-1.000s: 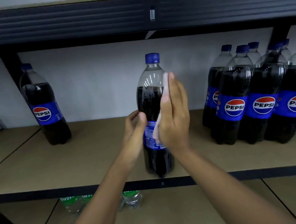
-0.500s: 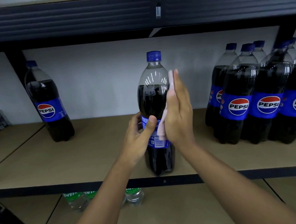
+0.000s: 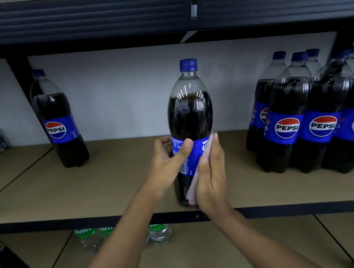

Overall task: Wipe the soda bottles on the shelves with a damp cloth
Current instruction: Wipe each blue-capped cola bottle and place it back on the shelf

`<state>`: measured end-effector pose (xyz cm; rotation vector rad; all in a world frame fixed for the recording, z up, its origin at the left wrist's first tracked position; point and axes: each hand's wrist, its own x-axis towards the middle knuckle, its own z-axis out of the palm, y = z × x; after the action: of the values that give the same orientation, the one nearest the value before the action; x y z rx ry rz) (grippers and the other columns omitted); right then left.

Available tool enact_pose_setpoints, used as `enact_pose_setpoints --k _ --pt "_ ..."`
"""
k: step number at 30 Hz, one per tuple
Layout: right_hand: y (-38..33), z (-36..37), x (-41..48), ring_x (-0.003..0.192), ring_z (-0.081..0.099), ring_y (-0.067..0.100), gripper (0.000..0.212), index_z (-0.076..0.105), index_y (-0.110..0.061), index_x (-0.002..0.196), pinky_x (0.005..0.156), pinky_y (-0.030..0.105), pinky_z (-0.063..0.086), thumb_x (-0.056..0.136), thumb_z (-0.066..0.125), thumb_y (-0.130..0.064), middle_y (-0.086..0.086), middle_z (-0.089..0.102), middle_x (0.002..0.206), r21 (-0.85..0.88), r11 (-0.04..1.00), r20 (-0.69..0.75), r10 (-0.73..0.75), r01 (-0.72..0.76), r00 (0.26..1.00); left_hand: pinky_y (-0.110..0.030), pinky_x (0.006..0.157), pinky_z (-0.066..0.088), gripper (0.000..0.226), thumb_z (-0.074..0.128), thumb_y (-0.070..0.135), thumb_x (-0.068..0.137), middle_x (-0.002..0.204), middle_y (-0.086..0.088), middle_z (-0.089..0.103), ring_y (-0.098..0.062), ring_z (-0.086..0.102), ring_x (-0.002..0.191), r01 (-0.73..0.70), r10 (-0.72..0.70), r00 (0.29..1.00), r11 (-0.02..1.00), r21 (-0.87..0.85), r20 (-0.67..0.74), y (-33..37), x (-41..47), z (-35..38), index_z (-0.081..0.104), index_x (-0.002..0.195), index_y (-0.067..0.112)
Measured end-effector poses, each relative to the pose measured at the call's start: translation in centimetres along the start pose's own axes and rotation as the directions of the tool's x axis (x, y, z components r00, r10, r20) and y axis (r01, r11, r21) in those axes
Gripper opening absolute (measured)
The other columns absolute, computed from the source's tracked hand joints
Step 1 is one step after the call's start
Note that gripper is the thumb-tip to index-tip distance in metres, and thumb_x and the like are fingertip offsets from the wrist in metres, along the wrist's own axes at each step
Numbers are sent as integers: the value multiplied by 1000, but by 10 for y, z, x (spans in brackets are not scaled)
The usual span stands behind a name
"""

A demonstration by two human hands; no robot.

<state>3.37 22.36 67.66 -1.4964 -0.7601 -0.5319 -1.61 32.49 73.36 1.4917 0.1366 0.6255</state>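
Observation:
A large Pepsi bottle [image 3: 190, 112] with a blue cap stands upright near the front edge of the middle shelf [image 3: 113, 188]. My left hand [image 3: 169, 165] grips it at the blue label, thumb across the front. My right hand [image 3: 212, 175] has straight fingers and presses a pale pink cloth [image 3: 192, 190] flat against the bottle's lower right side. Most of the cloth is hidden between palm and bottle.
A single Pepsi bottle [image 3: 58, 119] stands at the back left. A group of several Pepsi bottles [image 3: 306, 114] fills the right side. Green-labelled clear bottles [image 3: 158, 233] sit on the shelf below. A dark shelf beam [image 3: 165, 13] runs overhead.
My right hand slid the cloth down the bottle's right side, from the shoulder to the label and lower body. My left thumb moved across the front of the label.

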Motion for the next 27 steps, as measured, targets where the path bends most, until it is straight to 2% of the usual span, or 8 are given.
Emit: enact_pose_setpoints --k 3,8,13,16,18,20,23,27 --pt "-35 -4 50 147 19 -13 48 18 -28 158 116 8 18 113 30 -22 -27 23 157 51 998 -37 -28 30 999 -12 79 51 56 67 53 84 112 -2 70 0 68 97 19 -21 999 999 33 39 4 3 -3 57 117 9" --pt "-64 -6 102 144 34 -4 43 43 -16 154 117 14 26 111 35 -19 -4 42 157 29 994 -59 -102 103 993 -28 101 52 70 53 68 82 119 4 75 -10 70 114 67 -77 990 994 85 117 3 1 -8 64 128 17" --pt "-19 4 34 156 18 11 54 13 -21 163 124 22 18 112 27 -35 0 21 167 -118 977 -77 -185 175 980 -28 95 54 79 68 74 81 131 0 68 -8 68 115 45 -45 998 999 5 34 -2 1 -4 48 137 23" --pt "16 1 -11 157 16 12 55 6 -37 163 124 21 15 111 22 -45 -12 11 170 -133 984 12 -117 118 993 -29 94 57 85 79 67 64 130 0 69 -12 68 119 29 -29 999 1000 13 45 -7 3 -4 48 131 24" --pt "23 -2 -21 157 13 10 54 0 -48 160 124 19 13 110 20 -48 -21 6 169 -116 989 51 -87 92 995 -29 93 58 79 79 61 65 129 -3 70 -16 69 119 16 -15 999 1000 -2 48 -8 4 -4 51 128 21" --pt "16 -4 -12 157 12 8 54 0 -48 160 124 19 12 110 21 -46 -19 8 169 -95 992 54 -81 86 995 -29 93 57 73 78 59 72 128 -4 70 -18 68 119 12 -11 999 1000 -10 47 -9 4 -4 54 126 17" --pt "-18 -5 31 156 15 5 53 9 -32 160 125 22 14 111 27 -32 -3 19 168 -36 996 -9 -88 87 996 -22 89 55 60 76 56 85 126 -6 70 -19 67 119 -12 11 1000 999 33 30 -9 4 -5 58 124 14" --pt "-61 -8 91 146 35 0 46 37 -18 157 118 16 28 110 37 -19 -1 41 158 65 995 -58 -69 72 996 -29 97 55 77 67 71 74 127 -2 70 -15 66 120 -26 20 998 994 105 52 -10 4 -10 60 130 19"
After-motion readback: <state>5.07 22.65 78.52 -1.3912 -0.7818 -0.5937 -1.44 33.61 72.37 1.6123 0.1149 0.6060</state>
